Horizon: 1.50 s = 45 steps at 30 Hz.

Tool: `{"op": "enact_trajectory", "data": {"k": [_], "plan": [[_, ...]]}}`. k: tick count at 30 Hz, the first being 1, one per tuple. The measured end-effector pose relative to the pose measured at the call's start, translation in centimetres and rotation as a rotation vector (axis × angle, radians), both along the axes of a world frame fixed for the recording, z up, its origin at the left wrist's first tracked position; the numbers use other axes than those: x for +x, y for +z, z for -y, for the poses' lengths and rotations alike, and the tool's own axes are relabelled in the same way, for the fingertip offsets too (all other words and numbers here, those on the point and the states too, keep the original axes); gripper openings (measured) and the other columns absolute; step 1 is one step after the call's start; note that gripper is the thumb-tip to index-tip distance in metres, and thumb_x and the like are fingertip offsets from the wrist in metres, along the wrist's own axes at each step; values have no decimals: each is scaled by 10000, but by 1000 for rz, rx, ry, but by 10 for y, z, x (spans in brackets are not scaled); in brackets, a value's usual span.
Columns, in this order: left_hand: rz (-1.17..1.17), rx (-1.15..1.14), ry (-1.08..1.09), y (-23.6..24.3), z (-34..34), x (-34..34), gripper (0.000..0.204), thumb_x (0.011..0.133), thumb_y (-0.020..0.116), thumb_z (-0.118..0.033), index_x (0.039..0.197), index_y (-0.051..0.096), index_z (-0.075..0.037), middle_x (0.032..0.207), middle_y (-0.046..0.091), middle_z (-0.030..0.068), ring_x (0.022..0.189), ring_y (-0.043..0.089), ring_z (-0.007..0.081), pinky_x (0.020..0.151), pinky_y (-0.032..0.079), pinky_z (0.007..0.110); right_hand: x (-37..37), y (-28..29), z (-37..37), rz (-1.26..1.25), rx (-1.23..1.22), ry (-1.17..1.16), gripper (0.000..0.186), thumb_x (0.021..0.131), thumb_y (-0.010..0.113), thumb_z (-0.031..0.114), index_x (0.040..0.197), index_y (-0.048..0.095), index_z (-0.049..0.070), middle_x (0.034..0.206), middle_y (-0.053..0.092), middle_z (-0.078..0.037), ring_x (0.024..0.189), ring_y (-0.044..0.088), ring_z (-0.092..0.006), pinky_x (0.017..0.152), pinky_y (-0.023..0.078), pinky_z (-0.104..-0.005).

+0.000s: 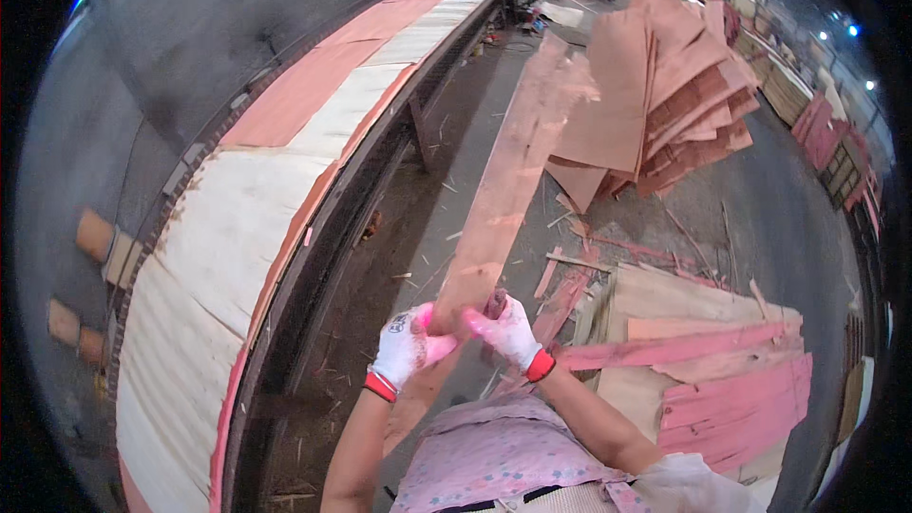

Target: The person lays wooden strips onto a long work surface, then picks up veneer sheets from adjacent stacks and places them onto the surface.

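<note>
A long, narrow strip of pinkish wood veneer (503,180) stretches away from me across the middle, its near end passing below my hands toward my left forearm. My left hand (408,342), in a white glove with pink-stained fingers and a red cuff, grips its left edge. On the opposite edge, my right hand (503,328) is closed in a matching glove, thumb on top of the strip. A small dark brown patch shows at the right fingertips; I cannot tell what it is. The strip's far end lies beside a fanned stack of veneer sheets (655,85).
A long bench (237,218) covered with white and pink sheets runs along my left. At my right lies a low pile of cream and pink veneer pieces (722,370). Splinters and scraps litter the grey floor (456,161). More stacked sheets (826,133) stand far right.
</note>
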<state>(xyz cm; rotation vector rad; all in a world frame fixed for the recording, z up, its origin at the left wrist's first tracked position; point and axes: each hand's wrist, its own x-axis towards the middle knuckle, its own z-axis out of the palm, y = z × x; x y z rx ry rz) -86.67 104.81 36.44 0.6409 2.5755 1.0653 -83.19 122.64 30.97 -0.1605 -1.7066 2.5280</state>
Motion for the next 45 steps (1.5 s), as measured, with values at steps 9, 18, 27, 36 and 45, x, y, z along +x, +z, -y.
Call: {"op": "enact_trajectory", "data": {"k": [9,18,27,36,45], "plan": [[-291,12,84,-38,-34,0,226,783,623,-217,973,648,-98,848,665,126,792,633,326,681,496,394,-2,-27,-16,-14,393,-234,213,813,693,114,983,639,-1,827,683,-47,710,623,-115,623,506,-284],[-692,21,113,-52,-49,-24,167,771,613,-200,903,672,-116,789,662,117,729,632,309,675,497,389,4,-44,-13,166,65,-330,199,807,725,185,856,622,21,699,629,-28,553,560,-102,482,446,-268],[-401,-137,-28,-56,-47,-39,301,759,658,-191,1041,662,-87,885,681,144,804,658,297,734,519,343,20,-60,-8,233,-160,-277,253,803,727,173,935,609,-9,725,608,-25,565,538,-85,495,452,-245],[302,477,-303,-27,-81,-33,586,778,649,-39,1305,410,61,1182,586,146,1069,571,182,895,467,291,33,-64,-31,231,440,-226,374,785,716,279,1032,593,26,816,647,-98,676,581,-134,612,485,-297],[-349,-64,-332,-1,-113,-33,219,810,630,-231,996,672,-122,811,678,99,738,663,252,647,505,337,38,-26,-72,-61,309,-419,450,772,673,387,1081,586,72,901,651,-163,852,636,-330,699,502,-389]]}}
